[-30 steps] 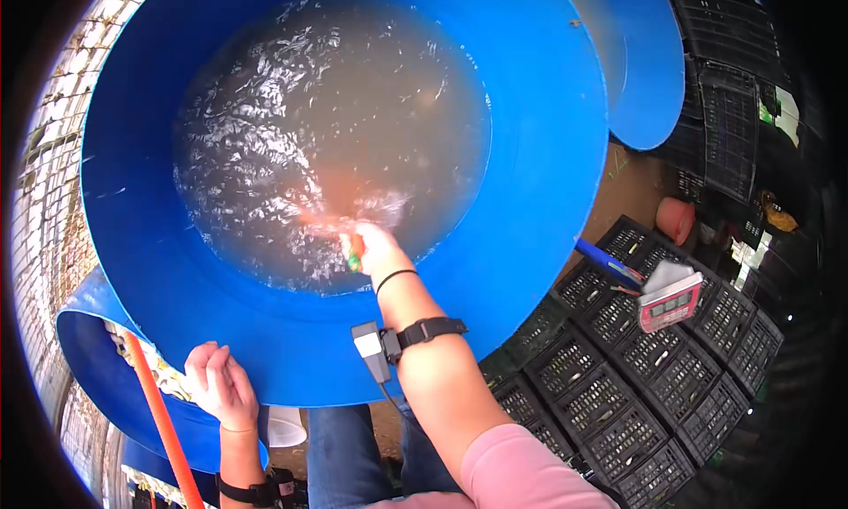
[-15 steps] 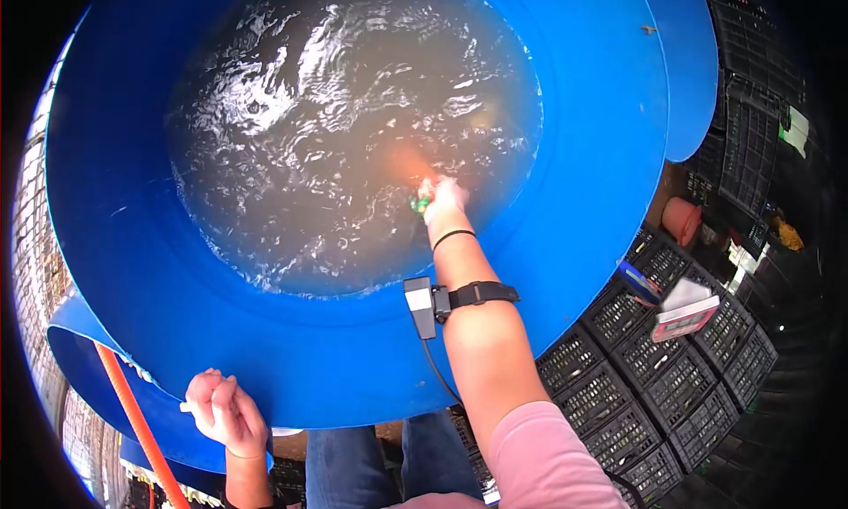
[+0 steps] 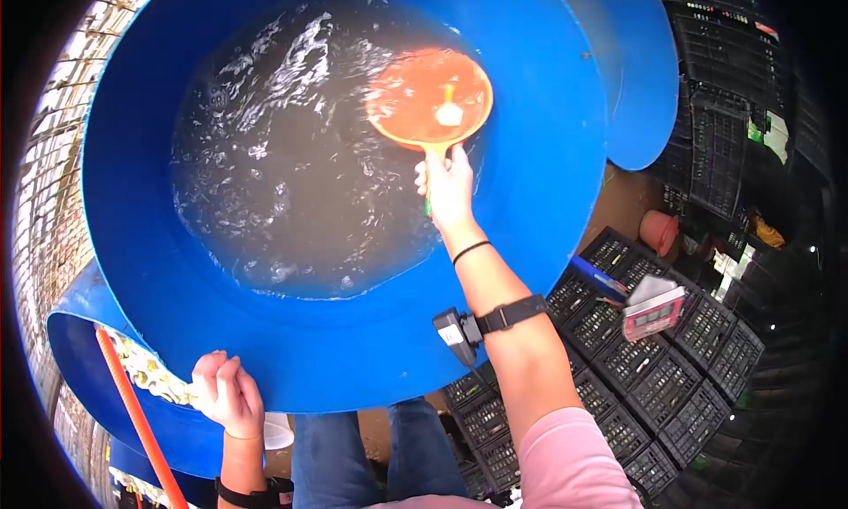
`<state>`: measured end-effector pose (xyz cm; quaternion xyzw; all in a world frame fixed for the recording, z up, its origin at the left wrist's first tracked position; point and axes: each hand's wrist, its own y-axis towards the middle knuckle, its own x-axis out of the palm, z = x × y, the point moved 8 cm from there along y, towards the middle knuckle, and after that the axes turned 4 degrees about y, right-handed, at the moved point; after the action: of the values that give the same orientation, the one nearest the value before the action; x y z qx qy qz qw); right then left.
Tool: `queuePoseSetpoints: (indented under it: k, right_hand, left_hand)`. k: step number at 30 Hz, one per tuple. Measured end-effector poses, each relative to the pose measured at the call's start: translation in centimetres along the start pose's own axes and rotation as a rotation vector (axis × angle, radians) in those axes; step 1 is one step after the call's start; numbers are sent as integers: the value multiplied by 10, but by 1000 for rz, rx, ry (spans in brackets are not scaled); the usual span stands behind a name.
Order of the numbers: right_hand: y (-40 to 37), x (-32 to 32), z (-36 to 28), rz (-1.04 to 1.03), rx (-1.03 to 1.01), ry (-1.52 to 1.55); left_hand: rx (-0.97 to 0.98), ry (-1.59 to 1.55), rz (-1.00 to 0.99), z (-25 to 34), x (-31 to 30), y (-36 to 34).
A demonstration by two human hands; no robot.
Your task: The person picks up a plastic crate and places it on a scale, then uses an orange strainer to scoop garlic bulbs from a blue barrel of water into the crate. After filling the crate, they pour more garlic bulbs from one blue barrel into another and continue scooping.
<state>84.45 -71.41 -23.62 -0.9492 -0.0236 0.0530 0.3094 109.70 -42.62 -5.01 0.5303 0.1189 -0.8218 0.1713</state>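
While the right hand (image 3: 451, 189) grips the strainer (image 3: 402, 103) — the left hand (image 3: 228, 394) curls at the tub (image 3: 336, 354), hold unclear — tilting could spill the pale piece (image 3: 449, 114)

A pink sleeve (image 3: 565, 447), blue jeans (image 3: 331, 456), a thin black wristband (image 3: 471, 251) and a black forearm strap (image 3: 517, 314) are worn.

Smooth, glossy blue plastic tub (image 3: 340, 354) — wet, shiny orange plastic scoop (image 3: 402, 103) — matt pink cloth sleeve (image 3: 572, 460).

Hands (image 3: 450, 191): 2 | Orange scoop (image 3: 415, 94): 1 | Blue tubs (image 3: 353, 359): at least 3 | Orange pole (image 3: 141, 421): 1 | Red bucket (image 3: 657, 233): 1
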Motion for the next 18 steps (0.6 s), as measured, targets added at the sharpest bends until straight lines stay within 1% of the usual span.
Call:
queuePoseSetpoints:
  k: [1, 2, 4, 5, 6, 7, 8, 9, 10, 11, 12, 13, 14, 15, 16, 18]
  right_hand:
    - [-9, 4, -12, -64, -12, -63]
    - [-23, 7, -25, -71, -27, -61]
    - [-58, 17, -36, -176, 30, -91]
    - [-75, 15, -41, -183, 21, -78]
    - [-92, 15, -40, -225, 57, -100]
    - [-111, 14, -37, -266, 96, -124]
    - [-131, 11, -36, -272, 92, -111]
    - [-150, 11, -37, -327, 44, -157]
    - [-170, 10, -38, -378, -1, -204]
    - [-190, 12, -40, -419, 11, -218]
    - [-207, 13, -41, -466, 19, -234]
    - [-222, 10, -34, -494, 12, -239]
    - [-238, 11, -36, -492, -74, -191]
    - [-254, 9, -36, -520, -78, -201]
    - [-268, 6, -39, -546, -88, -213]
    - [-296, 3, -49, -575, -185, -240]
  left_hand:
    - [-1, -11, -6, 0, 0, 0]
    - [0, -9, 11, 2, -2, 1]
    - [-27, -16, -12, 1, -2, 2]
    - [-9, -11, -36, 3, -2, 3]
    - [-2, 5, -26, 3, -3, 5]
    - [-68, -40, -29, -1, -2, 5]
    - [-136, -85, -31, -5, 0, 3]
    - [-285, -280, -67, -19, 5, -1]
    - [-360, -377, -71, -14, 4, 3]
    - [-434, -471, -76, -4, 4, 12]
    - [-249, -424, -13, 22, -1, 30]
    - [-168, -425, -15, 50, -5, 46]
    - [-21, -300, -79, 71, 3, 56]
    - [-98, -307, -144, 83, 13, 62]
    - [-109, -170, -199, 87, 30, 64]
    - [-16, -105, -242, 90, 58, 60]
